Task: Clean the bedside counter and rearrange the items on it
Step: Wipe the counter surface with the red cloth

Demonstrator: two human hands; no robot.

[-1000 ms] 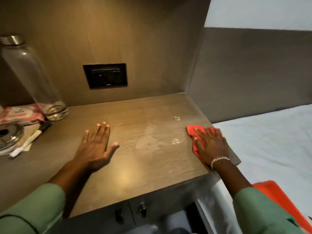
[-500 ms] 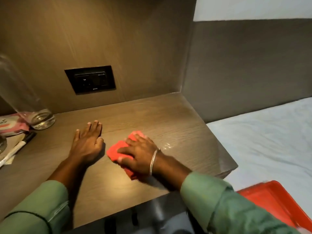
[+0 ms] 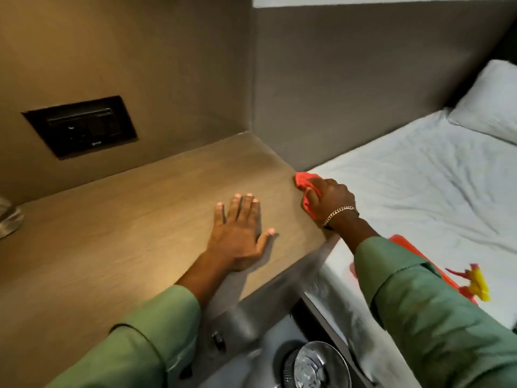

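— What do you have?
— I see the bedside counter (image 3: 134, 219), brown woodgrain. My left hand (image 3: 237, 236) lies flat, fingers spread; my right hand (image 3: 330, 201) clamps the red cloth (image 3: 300, 182) at the edge, three o'clock.
— Hidden?
— Glass object (image 3: 8, 219) at nine o'clock, cropped.

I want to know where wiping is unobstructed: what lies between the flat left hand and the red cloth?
Only bare wooden counter. The head view shows nothing between the left hand and the red cloth.
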